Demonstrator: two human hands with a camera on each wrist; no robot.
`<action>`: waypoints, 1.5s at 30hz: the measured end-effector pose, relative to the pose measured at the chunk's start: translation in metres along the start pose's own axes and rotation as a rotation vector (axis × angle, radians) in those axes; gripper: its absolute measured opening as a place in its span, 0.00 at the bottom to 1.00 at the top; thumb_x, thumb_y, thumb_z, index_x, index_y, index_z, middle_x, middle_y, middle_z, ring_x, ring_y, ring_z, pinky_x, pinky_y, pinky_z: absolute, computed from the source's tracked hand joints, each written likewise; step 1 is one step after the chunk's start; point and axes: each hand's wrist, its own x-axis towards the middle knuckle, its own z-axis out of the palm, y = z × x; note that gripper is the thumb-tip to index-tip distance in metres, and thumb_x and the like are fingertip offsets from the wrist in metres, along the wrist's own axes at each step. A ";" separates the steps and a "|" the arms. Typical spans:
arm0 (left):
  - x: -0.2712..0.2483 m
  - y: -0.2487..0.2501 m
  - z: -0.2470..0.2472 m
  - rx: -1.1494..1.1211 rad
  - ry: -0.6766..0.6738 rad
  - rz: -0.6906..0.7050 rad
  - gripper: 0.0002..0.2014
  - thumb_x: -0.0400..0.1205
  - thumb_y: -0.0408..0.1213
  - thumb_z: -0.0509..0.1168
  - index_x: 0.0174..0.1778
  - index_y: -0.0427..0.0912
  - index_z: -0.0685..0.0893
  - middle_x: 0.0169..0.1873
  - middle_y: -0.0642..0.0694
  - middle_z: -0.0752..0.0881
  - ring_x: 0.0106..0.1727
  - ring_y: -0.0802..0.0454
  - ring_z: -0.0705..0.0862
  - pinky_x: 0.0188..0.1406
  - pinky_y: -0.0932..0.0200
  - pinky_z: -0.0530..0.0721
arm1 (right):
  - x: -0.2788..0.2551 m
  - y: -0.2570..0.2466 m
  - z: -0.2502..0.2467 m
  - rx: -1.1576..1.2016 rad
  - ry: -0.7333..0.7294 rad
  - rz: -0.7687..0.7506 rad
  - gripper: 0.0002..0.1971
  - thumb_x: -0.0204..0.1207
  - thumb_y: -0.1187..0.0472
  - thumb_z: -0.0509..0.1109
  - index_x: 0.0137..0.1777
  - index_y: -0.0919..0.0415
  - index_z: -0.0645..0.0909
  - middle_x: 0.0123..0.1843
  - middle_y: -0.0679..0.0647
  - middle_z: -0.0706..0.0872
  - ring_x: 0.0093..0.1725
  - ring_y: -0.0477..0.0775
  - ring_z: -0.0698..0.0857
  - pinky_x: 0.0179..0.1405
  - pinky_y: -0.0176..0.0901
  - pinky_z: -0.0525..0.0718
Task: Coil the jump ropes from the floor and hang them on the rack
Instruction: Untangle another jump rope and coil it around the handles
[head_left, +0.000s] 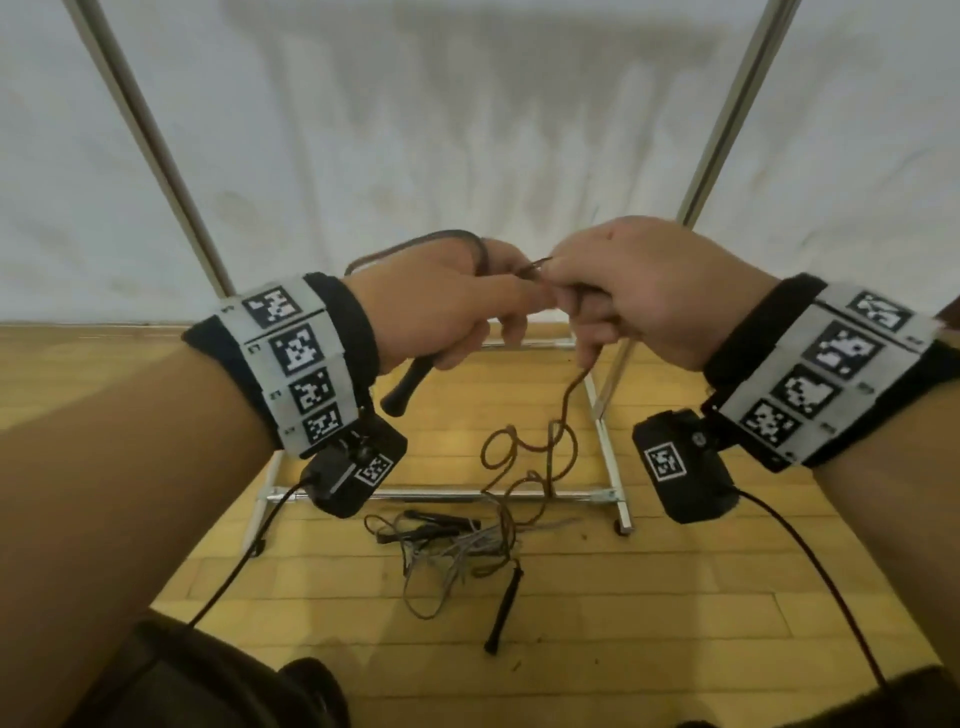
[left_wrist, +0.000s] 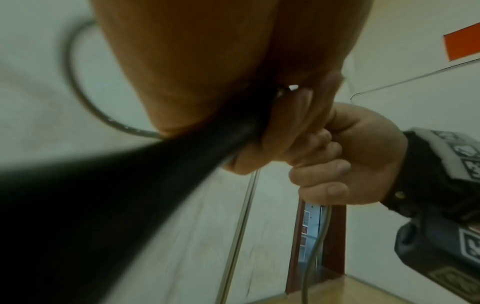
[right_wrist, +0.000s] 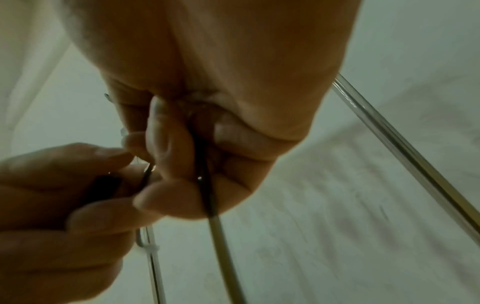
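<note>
— Hanging between the two hands, is that the brown jump rope (head_left: 563, 415)?

— Yes. The left hand (head_left: 441, 306) is gripping its black handle (head_left: 402, 387), fingers curled round it, the handle's end poking out below the palm. A loop of the cord is arching over the back of that hand.

— And the right hand (head_left: 644, 296)?

— It is pinching the same cord just beside the left thumb, fingers clenched round it. Below the right hand the cord is dropping to the wooden floor (head_left: 675, 597), squiggling in loose bends and ending at the rope's second handle (head_left: 503, 608), which is lying flat.

— Anything else lying there?

— A tangle of grey ropes (head_left: 447, 545) with dark handles is sitting on the floor, touching the brown cord, just in front of the rack (head_left: 608, 431) and its base bar. The rack's uprights are rising on either side of the hands, against a white sheet (head_left: 467, 130).
</note>
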 end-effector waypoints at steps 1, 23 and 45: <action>0.003 -0.002 -0.003 -0.009 0.015 -0.002 0.12 0.84 0.55 0.70 0.42 0.53 0.91 0.25 0.53 0.83 0.19 0.52 0.70 0.22 0.58 0.70 | 0.004 0.001 -0.002 0.021 0.007 -0.006 0.14 0.86 0.63 0.61 0.38 0.64 0.77 0.23 0.52 0.69 0.24 0.53 0.71 0.36 0.53 0.89; 0.034 -0.068 -0.044 -0.050 0.525 -0.371 0.15 0.90 0.44 0.67 0.71 0.61 0.87 0.51 0.48 0.93 0.29 0.52 0.88 0.24 0.56 0.81 | 0.029 0.140 -0.027 -0.699 -0.103 0.349 0.19 0.90 0.50 0.57 0.46 0.58 0.85 0.41 0.56 0.87 0.43 0.59 0.88 0.51 0.56 0.87; 0.024 -0.014 -0.018 0.009 0.516 -0.036 0.15 0.84 0.54 0.72 0.34 0.51 0.87 0.21 0.51 0.74 0.22 0.50 0.68 0.22 0.58 0.70 | -0.014 0.141 -0.039 -0.181 -0.046 0.181 0.20 0.90 0.47 0.57 0.45 0.61 0.79 0.28 0.50 0.74 0.31 0.53 0.79 0.45 0.48 0.88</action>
